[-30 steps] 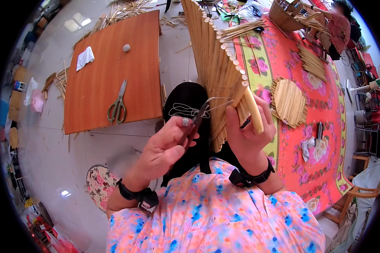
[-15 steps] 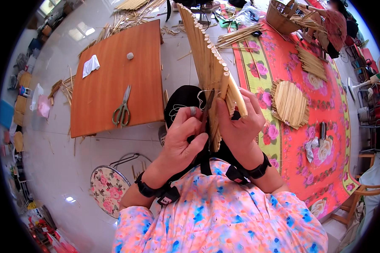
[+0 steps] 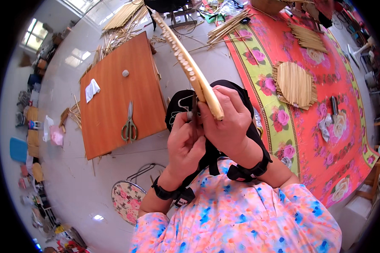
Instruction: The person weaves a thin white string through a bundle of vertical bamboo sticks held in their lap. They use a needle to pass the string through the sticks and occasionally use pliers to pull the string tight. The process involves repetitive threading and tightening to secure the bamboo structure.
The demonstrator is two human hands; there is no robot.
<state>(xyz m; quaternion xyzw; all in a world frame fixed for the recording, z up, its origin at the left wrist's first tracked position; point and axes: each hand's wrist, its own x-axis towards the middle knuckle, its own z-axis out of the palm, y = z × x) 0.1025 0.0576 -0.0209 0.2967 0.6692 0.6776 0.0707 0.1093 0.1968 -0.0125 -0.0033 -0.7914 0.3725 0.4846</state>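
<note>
Gripping bamboo-stick mat (image 3: 185,63) edge-on: right hand (image 3: 228,122) fingers clamped; left hand (image 3: 185,145) fingers pinching wire (image 3: 182,104).

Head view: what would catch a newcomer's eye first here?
The bamboo-stick mat, seen edge-on, rises from the middle of the frame toward the top, gripped at its near end by the right hand with the left hand pressed beside it. To the left, an orange wooden board lies on the pale floor with scissors on it. On the right, a red floral cloth carries a small woven stick mat.
</note>
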